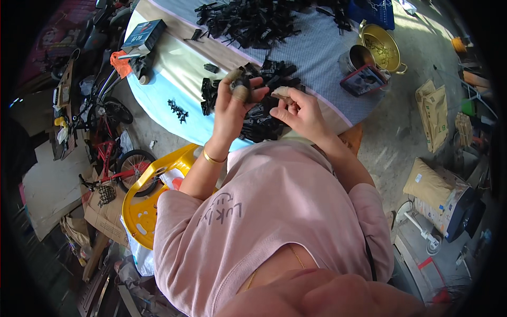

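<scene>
Two hands — left hand (pixel 232 103), right hand (pixel 298 111), one black clip (pixel 242 83)

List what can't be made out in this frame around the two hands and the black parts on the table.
- Head view: the small black part in the left hand is mostly covered by taped fingers; its shape is unclear.
- Right hand: too small to tell whether it pinches anything.
- Pile of black parts: the pieces merge, and the hands hide its middle.
- Far heap of black parts: cut off by the top edge.
- Gold pot: contents too small.
</scene>
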Demonstrator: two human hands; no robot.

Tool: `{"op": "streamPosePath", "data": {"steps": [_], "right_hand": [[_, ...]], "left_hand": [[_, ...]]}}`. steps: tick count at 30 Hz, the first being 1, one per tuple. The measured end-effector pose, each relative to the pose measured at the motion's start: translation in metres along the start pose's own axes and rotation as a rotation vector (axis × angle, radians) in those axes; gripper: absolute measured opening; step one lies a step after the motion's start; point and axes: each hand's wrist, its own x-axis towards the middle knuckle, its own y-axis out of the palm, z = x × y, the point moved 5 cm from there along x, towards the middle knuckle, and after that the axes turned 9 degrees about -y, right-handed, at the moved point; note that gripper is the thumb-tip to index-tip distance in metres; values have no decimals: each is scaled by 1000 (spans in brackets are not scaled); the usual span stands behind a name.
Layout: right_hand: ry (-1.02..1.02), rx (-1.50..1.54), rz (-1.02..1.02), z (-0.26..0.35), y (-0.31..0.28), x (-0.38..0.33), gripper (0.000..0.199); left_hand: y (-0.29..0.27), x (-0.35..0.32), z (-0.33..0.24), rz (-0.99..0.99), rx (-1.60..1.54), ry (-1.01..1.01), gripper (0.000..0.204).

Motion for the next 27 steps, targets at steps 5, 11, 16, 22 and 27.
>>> {"op": "streamPosePath", "data": {"steps": [5,11,16,22,27], "right_hand": [[-330,-98,-180,23,-4,2,12],[-277,-54,-127,35,-6,1,19],[166,386,-45,-5,7,6,23],[111,195,-25,-17,6,8,13],[236,329,52,-18,9,2,18]], "left_hand": [[3,6,12,240,-341,-262,32],[0,-5,30,270,-80,-400,32],[12,-15,18,354,250,-271,36],[13,-7,18,210,265,-78,36],[9,-2,19,191,250,-28,35]]}}
